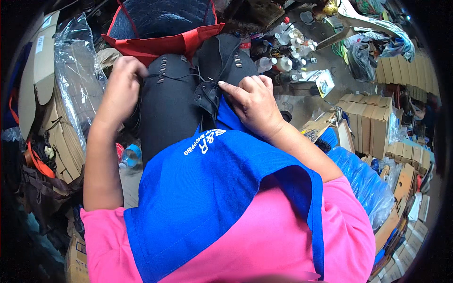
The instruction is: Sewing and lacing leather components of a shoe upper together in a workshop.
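Note:
Across my lap, over black trousers (165, 104) with ladder-like stitched slits at the knees, lies a small black piece with eyelets (206, 96), which looks like part of a shoe upper. A thin black cord (181, 74) runs from it toward my left hand (123, 87). That hand is raised by the left knee, slightly blurred, its fingers closed around the cord's end. My right hand (252, 101) rests by the right thigh, index fingertip at the upper edge of the black piece, other fingers curled. Its thumb is mostly hidden.
A red bag (155, 45) with silvery lining stands open beyond my knees. Several bottles (284, 63) crowd the floor at the far right. Cardboard stacks (365, 120) line the right; clear plastic (80, 70) and flattened cardboard (63, 146) lie left. A blue apron (203, 184) covers my front.

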Available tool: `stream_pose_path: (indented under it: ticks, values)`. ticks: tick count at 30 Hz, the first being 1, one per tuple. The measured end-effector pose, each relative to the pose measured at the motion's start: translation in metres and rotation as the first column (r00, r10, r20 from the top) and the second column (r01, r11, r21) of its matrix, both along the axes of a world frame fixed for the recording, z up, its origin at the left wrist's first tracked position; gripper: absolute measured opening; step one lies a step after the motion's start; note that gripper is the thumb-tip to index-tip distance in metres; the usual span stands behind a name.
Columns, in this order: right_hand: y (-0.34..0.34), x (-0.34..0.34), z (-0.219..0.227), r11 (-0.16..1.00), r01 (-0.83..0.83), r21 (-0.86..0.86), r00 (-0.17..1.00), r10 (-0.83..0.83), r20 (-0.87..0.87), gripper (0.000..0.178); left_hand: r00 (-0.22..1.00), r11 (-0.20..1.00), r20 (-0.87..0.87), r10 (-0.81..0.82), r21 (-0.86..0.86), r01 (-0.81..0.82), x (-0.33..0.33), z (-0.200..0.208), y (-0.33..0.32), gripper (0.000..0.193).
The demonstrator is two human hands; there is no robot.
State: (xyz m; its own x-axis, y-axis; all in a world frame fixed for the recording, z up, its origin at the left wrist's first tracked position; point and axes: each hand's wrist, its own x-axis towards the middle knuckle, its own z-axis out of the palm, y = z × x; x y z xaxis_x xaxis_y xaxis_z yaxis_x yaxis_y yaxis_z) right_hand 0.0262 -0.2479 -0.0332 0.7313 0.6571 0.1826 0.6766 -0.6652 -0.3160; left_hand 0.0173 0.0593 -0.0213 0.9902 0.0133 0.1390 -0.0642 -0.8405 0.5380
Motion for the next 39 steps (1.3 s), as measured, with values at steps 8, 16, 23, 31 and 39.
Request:
stream_pose_path:
  ticks: [8,16,23,31,39]
  values:
    - [0.001,-0.002,-0.001,1.000,-0.024,0.001,1.000,0.024,0.015,0.036,0.988,0.960,0.040,-0.150,-0.234,0.156,-0.029,0.001,-0.045,0.027]
    - [-0.008,0.011,0.000,1.000,-0.025,0.014,0.986,0.027,-0.165,0.039,0.952,0.963,0.186,-0.245,0.159,0.217,-0.014,-0.009,-0.065,0.021]
    - [-0.017,0.047,-0.002,0.995,-0.088,0.049,0.937,0.099,-0.336,0.037,0.935,0.916,0.103,-0.338,-0.190,0.352,0.009,-0.028,-0.063,0.030]
    - [-0.015,0.053,-0.002,0.997,-0.073,0.021,0.916,0.075,-0.395,0.032,0.927,0.909,0.121,-0.356,-0.183,0.373,0.010,-0.031,-0.064,0.036]
    - [-0.014,0.054,-0.002,0.997,-0.055,0.056,0.897,0.074,-0.437,0.031,0.923,0.913,0.121,-0.365,-0.150,0.380,0.011,-0.032,-0.064,0.035]
